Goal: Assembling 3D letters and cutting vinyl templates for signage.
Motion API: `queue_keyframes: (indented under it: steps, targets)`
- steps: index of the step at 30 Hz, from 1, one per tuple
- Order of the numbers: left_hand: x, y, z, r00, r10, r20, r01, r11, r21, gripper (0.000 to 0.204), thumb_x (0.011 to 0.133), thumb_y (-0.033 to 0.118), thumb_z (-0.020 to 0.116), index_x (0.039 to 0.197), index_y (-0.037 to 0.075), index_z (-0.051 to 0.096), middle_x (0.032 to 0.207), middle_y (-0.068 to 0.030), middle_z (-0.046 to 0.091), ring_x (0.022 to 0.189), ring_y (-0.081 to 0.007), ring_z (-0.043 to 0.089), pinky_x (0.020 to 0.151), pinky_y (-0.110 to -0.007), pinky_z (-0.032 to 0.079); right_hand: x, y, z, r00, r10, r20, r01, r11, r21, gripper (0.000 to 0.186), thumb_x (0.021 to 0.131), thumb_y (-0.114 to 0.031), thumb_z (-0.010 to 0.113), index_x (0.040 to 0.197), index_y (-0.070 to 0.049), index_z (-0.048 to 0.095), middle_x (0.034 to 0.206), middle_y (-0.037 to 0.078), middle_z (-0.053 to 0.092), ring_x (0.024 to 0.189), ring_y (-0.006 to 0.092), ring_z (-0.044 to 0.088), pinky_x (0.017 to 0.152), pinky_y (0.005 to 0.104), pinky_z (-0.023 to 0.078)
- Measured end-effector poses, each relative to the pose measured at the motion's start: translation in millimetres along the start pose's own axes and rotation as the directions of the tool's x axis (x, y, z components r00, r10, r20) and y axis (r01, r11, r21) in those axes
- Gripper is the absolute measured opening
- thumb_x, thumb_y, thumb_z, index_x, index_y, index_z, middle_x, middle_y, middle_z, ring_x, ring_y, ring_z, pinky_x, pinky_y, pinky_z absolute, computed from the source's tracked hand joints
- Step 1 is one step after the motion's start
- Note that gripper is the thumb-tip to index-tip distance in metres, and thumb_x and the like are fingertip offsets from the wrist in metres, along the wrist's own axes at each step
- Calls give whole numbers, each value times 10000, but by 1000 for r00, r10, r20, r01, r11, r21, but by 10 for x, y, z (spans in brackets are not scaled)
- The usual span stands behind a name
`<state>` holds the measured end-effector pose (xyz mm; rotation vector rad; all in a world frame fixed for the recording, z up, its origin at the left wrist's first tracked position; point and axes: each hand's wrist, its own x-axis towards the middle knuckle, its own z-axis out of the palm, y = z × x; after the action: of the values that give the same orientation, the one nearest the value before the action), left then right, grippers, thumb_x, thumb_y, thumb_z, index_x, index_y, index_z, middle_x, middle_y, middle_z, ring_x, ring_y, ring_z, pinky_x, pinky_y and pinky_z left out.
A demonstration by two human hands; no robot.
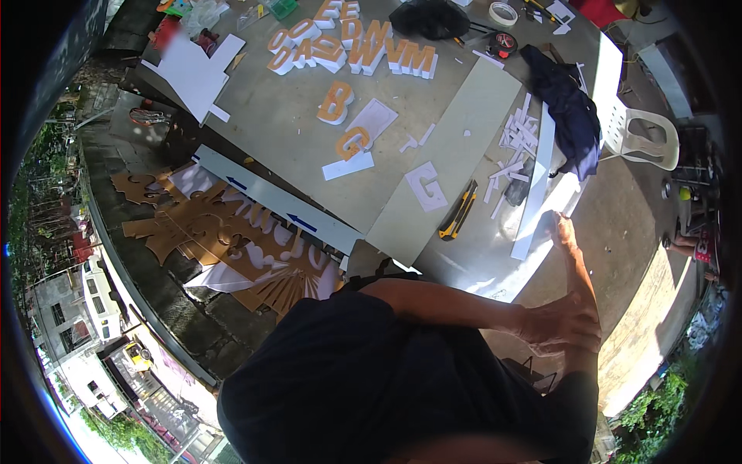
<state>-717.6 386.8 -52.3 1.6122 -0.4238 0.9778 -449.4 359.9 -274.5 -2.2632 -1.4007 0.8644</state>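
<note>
My left hand (562, 325) reaches across my body, its fingers wrapped round my right forearm (581, 290). My right hand (565, 230) is at the sunlit right edge of the table, close to a long white strip (533, 197); its fingers are too small and glaring to read. A yellow and black utility knife (459, 210) lies on the table to the left of that hand. Beside the knife sits a white sheet with a letter shape (426, 186). Farther off, a tan-faced letter block (353, 144) rests on white pieces, with another letter block (335, 102) behind it.
Several letter blocks (367, 48) stand grouped at the far side. A long grey board (456, 155) crosses the table near white offcuts (519, 133) and dark cloth (563, 108). A tape measure (503, 44) lies beyond. Brown cutouts (224, 232) lie lower left; a white chair (649, 135) stands right.
</note>
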Motion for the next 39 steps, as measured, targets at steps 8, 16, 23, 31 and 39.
queue_keyframes:
  steps: [8, 16, 23, 31, 39]
  targets:
    - [-176, 11, -540, 985, -50, 163, 74, 986, -147, 576, 814, 157, 690, 1382, 211, 615, 1434, -38, 569, 1367, -322, 443, 1009, -566, 360, 14, -240, -55, 958, 269, 104, -269, 963, -9, 212, 838, -18, 654, 1048, -51, 655, 826, 139, 614, 839, 341, 636, 740, 437, 528]
    - [-230, -127, -671, 974, -27, 225, 54, 992, -116, 613, 813, 152, 738, 1408, 225, 610, 1445, -31, 561, 1375, -313, 440, 1030, -583, 385, -198, -244, 160, 943, 333, -24, -334, 941, -62, 219, 861, -52, 647, 1076, -83, 671, 896, 122, 630, 895, 325, 638, 751, 444, 525]
    - [-156, -22, -806, 964, 6, 267, 60, 969, -239, 653, 773, 178, 800, 1396, 244, 616, 1433, -7, 568, 1355, -316, 449, 1018, -583, 401, -1110, 1, 399, 781, 421, -461, -518, 849, -104, 227, 881, -82, 641, 1101, -111, 685, 957, 106, 644, 945, 311, 639, 760, 451, 523]
    - [-215, 52, -717, 918, 49, 393, 27, 982, -187, 620, 801, 194, 705, 1411, 234, 606, 1450, -18, 560, 1361, -326, 447, 1030, -583, 385, -2757, 229, 633, 230, 657, -718, -955, 294, -37, 238, 903, -117, 634, 1130, -143, 701, 1026, 88, 661, 1001, 296, 641, 770, 459, 520]
    - [-432, 309, -929, 846, 148, 512, 19, 952, -306, 701, 774, 173, 678, 1464, 246, 576, 1490, -17, 546, 1354, -332, 463, 1033, -557, 401, -3221, -29, 1161, -61, 767, -639, -998, -67, 15, 250, 926, -152, 627, 1158, -175, 718, 1096, 71, 677, 1058, 280, 643, 781, 467, 517]
